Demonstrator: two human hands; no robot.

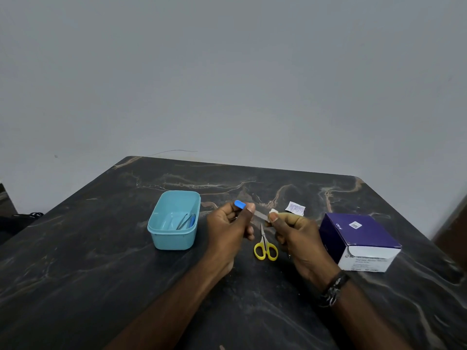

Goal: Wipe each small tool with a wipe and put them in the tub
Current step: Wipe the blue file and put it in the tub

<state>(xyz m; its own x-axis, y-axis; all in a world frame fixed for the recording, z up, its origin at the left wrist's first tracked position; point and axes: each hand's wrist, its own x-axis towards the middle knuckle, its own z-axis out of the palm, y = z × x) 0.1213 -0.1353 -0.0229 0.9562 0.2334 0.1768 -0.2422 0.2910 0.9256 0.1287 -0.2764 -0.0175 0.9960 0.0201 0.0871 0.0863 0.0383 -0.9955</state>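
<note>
The file (pixel 252 212), a thin metal tool with a blue handle, is up in the air over the counter (pixel 101 274), held between both hands. The left hand (pixel 231 226) grips the blue end, with its thumb pressed along the handle and its fingers curled around it. The right hand (pixel 293 231) pinches a small white wipe (pixel 273 211) on the metal end, thumb on top and fingers curled under. So the step in hand looks like wiping this tool. The next move is likely to rub the wipe along the metal part, then carry the file left and drop it in the tub (pixel 174 239). That calls for a firm hold on the blue end so the thin tool does not slip. The tub is light blue and sits on the counter just left of the left hand. Some thin tools (pixel 185 221) already lie inside it, but I cannot tell what each one is. Yellow scissors (pixel 265 245) lie shut on the counter below and between the hands, not yet in the tub, so they are probably next. A small torn packet (pixel 295 208) lies behind the right hand. A purple box (pixel 360 241) sits to the right. A dark band (pixel 334 286) is around the right wrist.
</note>
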